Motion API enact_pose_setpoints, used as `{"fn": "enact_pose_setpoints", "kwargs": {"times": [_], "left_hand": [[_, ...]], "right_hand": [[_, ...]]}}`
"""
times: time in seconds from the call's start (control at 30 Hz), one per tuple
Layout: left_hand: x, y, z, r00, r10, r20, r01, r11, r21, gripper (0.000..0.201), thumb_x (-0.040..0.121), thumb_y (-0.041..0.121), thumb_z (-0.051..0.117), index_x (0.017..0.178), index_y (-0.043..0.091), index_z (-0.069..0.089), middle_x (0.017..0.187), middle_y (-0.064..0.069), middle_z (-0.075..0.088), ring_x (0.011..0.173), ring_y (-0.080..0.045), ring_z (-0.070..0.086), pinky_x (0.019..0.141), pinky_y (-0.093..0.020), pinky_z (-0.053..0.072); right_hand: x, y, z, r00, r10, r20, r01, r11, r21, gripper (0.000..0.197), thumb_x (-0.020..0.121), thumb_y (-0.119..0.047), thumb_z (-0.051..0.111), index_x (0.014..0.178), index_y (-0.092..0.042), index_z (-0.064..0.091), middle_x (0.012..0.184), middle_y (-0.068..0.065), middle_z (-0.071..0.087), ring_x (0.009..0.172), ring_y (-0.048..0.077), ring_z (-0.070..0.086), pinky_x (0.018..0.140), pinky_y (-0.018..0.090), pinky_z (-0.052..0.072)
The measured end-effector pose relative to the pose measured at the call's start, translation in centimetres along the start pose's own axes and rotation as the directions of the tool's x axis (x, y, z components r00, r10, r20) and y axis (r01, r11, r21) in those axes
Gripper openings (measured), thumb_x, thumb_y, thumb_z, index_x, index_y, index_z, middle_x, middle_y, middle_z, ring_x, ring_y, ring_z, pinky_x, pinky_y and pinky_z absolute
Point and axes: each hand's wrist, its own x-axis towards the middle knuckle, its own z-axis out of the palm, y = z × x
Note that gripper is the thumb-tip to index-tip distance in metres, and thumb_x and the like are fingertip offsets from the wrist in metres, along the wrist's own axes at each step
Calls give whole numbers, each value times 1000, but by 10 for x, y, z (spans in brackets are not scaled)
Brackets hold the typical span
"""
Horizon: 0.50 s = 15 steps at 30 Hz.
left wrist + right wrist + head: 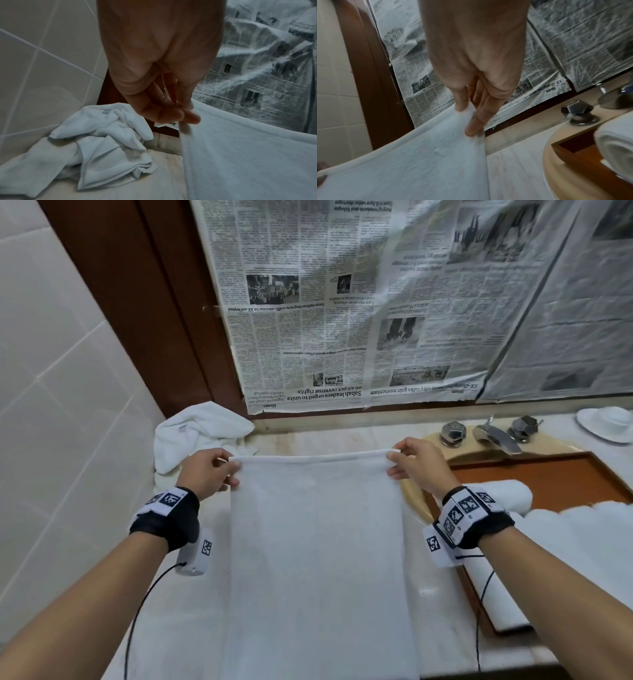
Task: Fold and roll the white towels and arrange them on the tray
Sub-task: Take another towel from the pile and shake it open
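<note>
**Towel stretched for folding**

The flat white terry towel (pixel 318 542) hangs over the pale marble counter (pixel 308 436), its far edge pinched at the left corner by the left hand (pixel 205 470) and at the right corner by the right hand (pixel 419 465), probably to keep it taut and square. A brown wooden tray (pixel 555 474) holding a rolled white towel (pixel 507 494) sits right; a crumpled white towel (pixel 198 429) lies far left.

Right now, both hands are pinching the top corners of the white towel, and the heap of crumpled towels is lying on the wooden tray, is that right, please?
Not quite. Both hands, left hand and right hand, do pinch the towel corners, but the crumpled towels lie on the counter in the left corner; the head view shows rolled towels on the tray.
</note>
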Motion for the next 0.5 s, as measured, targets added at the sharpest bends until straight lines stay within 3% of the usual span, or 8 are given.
{"fn": "enact_pose_setpoints", "kwargs": {"times": [0.13,0.3,0.4,0.5], "left_hand": [[46,7,17,999,-34,-23,34,999,16,11,91,13,71,95,3,66,83,-15,71,57,-14,71,54,-24,58],[99,-1,42,993,-117,-21,118,991,59,10,90,11,71,88,2,67,84,-20,73,62,-20,74,66,-40,62],[127,-17,64,984,-176,-24,177,983,55,8,89,12,70,89,5,66,86,-21,73,58,-18,72,56,-36,60],[149,-33,83,969,-245,-38,246,969,15,7,91,13,67,93,7,65,84,-21,71,48,-12,66,38,-24,46]], "right_hand": [[58,10,6,1000,16,15,-16,999,-52,8,92,-11,69,89,-5,65,85,19,70,70,31,74,72,45,62],[114,31,20,997,63,36,-58,989,-136,9,94,-13,66,88,-6,63,81,14,70,70,24,74,76,45,62],[139,52,30,993,116,36,-109,983,-150,11,94,-13,65,89,-4,63,82,12,70,72,23,75,79,46,61],[161,72,38,988,154,30,-146,972,-183,13,92,-18,67,86,-6,65,78,8,72,75,22,74,82,46,60]]}}
